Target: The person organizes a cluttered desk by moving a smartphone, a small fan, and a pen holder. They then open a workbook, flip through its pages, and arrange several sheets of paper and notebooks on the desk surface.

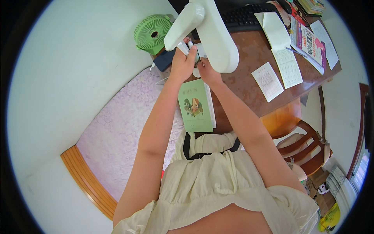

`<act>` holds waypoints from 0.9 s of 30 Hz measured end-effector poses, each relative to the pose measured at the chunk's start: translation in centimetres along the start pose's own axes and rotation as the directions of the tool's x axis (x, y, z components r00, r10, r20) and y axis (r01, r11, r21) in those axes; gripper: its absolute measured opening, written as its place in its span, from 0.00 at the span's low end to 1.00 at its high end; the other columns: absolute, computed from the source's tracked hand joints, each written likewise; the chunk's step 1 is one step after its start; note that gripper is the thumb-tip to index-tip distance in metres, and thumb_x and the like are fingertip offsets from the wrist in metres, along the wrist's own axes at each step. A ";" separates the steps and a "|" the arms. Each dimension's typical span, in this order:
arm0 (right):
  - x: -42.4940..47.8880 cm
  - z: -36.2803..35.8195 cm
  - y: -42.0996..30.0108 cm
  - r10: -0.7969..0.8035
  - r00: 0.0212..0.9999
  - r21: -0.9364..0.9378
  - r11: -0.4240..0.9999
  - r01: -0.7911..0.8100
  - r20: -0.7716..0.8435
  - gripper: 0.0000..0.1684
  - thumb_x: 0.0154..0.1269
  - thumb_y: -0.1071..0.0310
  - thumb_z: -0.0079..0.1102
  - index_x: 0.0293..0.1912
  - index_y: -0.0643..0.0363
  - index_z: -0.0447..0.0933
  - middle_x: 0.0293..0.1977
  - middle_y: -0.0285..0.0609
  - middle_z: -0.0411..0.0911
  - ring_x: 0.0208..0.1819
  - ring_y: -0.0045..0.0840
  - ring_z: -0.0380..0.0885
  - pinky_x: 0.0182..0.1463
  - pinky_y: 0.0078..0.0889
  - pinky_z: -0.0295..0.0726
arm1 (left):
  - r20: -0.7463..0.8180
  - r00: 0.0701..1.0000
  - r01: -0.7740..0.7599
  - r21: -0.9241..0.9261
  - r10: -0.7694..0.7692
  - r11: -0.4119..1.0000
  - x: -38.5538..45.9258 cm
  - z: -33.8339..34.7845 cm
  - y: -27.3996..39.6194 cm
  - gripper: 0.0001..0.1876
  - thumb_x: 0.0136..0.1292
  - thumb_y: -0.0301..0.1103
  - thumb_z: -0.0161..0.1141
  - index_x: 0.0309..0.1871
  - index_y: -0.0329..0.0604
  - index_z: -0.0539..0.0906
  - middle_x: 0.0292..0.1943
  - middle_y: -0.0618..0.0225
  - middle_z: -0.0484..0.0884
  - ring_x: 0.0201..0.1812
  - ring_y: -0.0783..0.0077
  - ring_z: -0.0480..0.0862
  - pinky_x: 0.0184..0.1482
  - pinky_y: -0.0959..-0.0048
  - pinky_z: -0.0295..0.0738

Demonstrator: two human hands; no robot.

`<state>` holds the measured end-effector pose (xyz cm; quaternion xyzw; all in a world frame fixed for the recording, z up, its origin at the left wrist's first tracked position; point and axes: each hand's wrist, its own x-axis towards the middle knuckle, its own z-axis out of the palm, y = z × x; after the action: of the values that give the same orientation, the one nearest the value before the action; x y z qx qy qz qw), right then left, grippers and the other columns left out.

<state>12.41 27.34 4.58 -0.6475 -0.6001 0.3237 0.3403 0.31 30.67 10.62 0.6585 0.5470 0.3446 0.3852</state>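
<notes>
Both of my arms reach to the far edge of the desk, under a white desk lamp [220, 44] that hides part of the scene. My left hand [183, 63] grips a thin white piece [183, 47], perhaps paper or plastic, with the thumb raised along its right side. Close beside it on the right, my right hand [208, 71] has its fingers bent at the edge of small whitish items; whether it grips one cannot be told. Just below the hands, a green booklet [194, 117] with a printed picture lies over white sheets at the desk's near edge.
A green fan [150, 36] and a dark flat device [165, 60] with a white cable stand left of the hands. To the right on the wooden desk [245, 49] are a printed slip [267, 82], an unfolded notepad [286, 65], a pen, books and a black keyboard [245, 17]. A wooden chair [304, 146] stands right.
</notes>
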 end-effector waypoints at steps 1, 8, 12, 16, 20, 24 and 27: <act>-0.1 -0.3 0.3 -0.023 1.000 0.042 0.999 0.024 -0.002 0.09 0.59 0.69 0.52 0.34 0.66 0.78 0.32 0.56 0.74 0.35 0.47 0.76 0.40 0.43 0.76 | -0.010 1.000 -0.006 0.021 0.006 1.000 -0.1 -0.1 0.4 0.25 0.67 0.42 0.52 0.58 0.30 0.66 0.51 0.49 0.75 0.52 0.54 0.77 0.55 0.66 0.68; -7.0 -6.4 2.8 -0.011 1.000 0.106 0.994 0.013 -0.019 0.16 0.63 0.65 0.53 0.47 0.65 0.75 0.31 0.52 0.75 0.35 0.43 0.76 0.40 0.41 0.75 | -0.282 0.959 -0.036 -0.165 -0.013 0.986 -5.8 -1.3 2.1 0.27 0.65 0.33 0.56 0.64 0.34 0.62 0.64 0.55 0.63 0.61 0.64 0.69 0.62 0.65 0.64; -14.1 -8.8 5.1 0.157 0.987 0.089 0.984 -0.155 -0.017 0.17 0.61 0.68 0.55 0.49 0.65 0.73 0.41 0.50 0.75 0.45 0.42 0.73 0.50 0.39 0.73 | -0.274 0.938 0.205 -0.055 -0.212 0.977 -14.6 -0.7 0.4 0.29 0.62 0.32 0.57 0.65 0.33 0.61 0.63 0.52 0.62 0.65 0.58 0.63 0.65 0.62 0.58; -17.6 -11.8 6.8 0.055 0.979 -0.238 0.966 -0.102 -0.198 0.20 0.59 0.70 0.55 0.52 0.64 0.71 0.51 0.49 0.71 0.55 0.44 0.67 0.58 0.41 0.68 | -0.185 0.896 0.438 0.204 -0.405 0.876 -22.2 0.5 -5.2 0.36 0.55 0.34 0.62 0.64 0.30 0.58 0.60 0.40 0.60 0.62 0.45 0.62 0.64 0.59 0.57; -18.7 -13.3 8.6 0.041 0.974 -0.416 0.900 -0.133 -0.224 0.23 0.59 0.69 0.55 0.54 0.63 0.71 0.57 0.49 0.68 0.59 0.45 0.64 0.63 0.41 0.65 | -0.026 0.852 0.521 0.140 -0.523 0.842 -24.5 1.9 -6.5 0.38 0.55 0.36 0.61 0.65 0.30 0.56 0.61 0.38 0.57 0.63 0.43 0.59 0.65 0.59 0.56; -19.1 -13.7 8.5 0.027 0.984 -0.432 0.896 -0.102 -0.177 0.23 0.59 0.67 0.55 0.54 0.62 0.71 0.58 0.49 0.67 0.60 0.45 0.63 0.64 0.41 0.64 | 0.066 0.870 0.471 0.186 -0.489 0.862 -24.0 2.0 -4.5 0.39 0.55 0.38 0.60 0.66 0.30 0.55 0.64 0.34 0.52 0.67 0.39 0.52 0.66 0.55 0.53; -17.8 -14.6 9.7 0.065 0.974 -0.360 0.922 -0.141 -0.216 0.23 0.59 0.67 0.56 0.54 0.61 0.71 0.56 0.49 0.68 0.59 0.45 0.64 0.62 0.42 0.66 | 0.105 0.863 0.461 0.235 -0.494 0.856 -23.9 1.8 -4.1 0.38 0.55 0.39 0.60 0.66 0.32 0.56 0.67 0.33 0.47 0.69 0.38 0.48 0.67 0.55 0.51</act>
<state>28.65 8.37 4.90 -0.7603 -0.5784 0.1547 0.2518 -3.95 7.27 5.39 0.5630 0.6926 0.1260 0.4329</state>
